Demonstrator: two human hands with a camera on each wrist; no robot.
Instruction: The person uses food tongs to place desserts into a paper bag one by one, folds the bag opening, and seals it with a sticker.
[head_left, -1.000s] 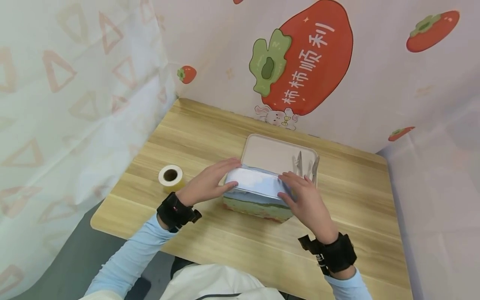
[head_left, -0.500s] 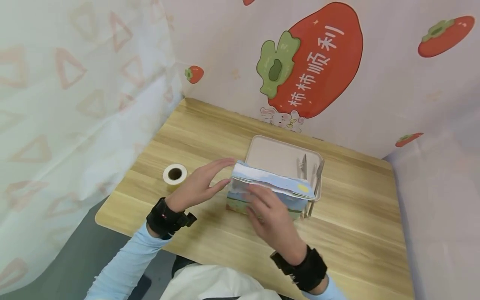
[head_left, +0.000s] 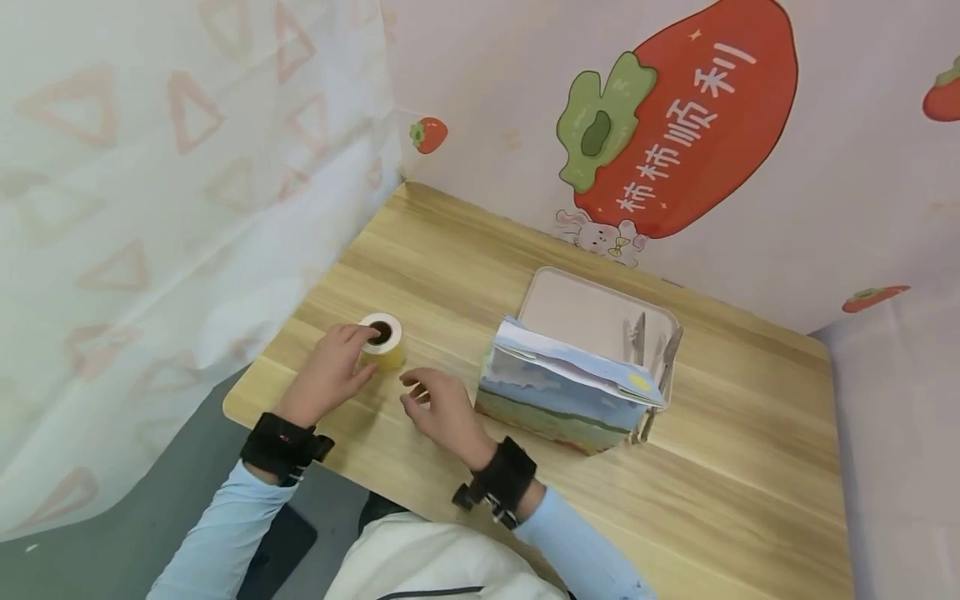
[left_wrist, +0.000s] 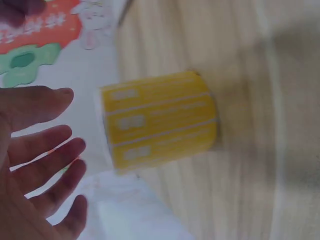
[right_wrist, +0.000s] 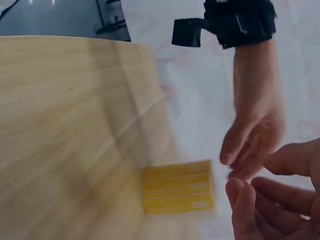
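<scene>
A roll of yellow labels [head_left: 386, 357] stands upright on the table, its white end and dark core facing up. My left hand [head_left: 324, 377] is at the roll's left side with its fingers spread. In the left wrist view a gap shows between those fingers and the label roll [left_wrist: 160, 121]. To the right of the roll my right hand [head_left: 448, 418] hovers with loosely bent fingers and nothing in them. Farther right stands a paper bag [head_left: 551, 400] printed with sky and grass, its top folded over.
Behind the bag lies a pale tray [head_left: 573, 296] with a metal utensil [head_left: 639, 337] on it. Another metal utensil [head_left: 670, 354] lies along its right edge. The wooden table [head_left: 442, 242] meets printed curtains at the back and left.
Both hands have left the paper bag and moved left to the label roll. The bag's top has tipped into a fold. The head view has shifted, so the scene sits farther right.
</scene>
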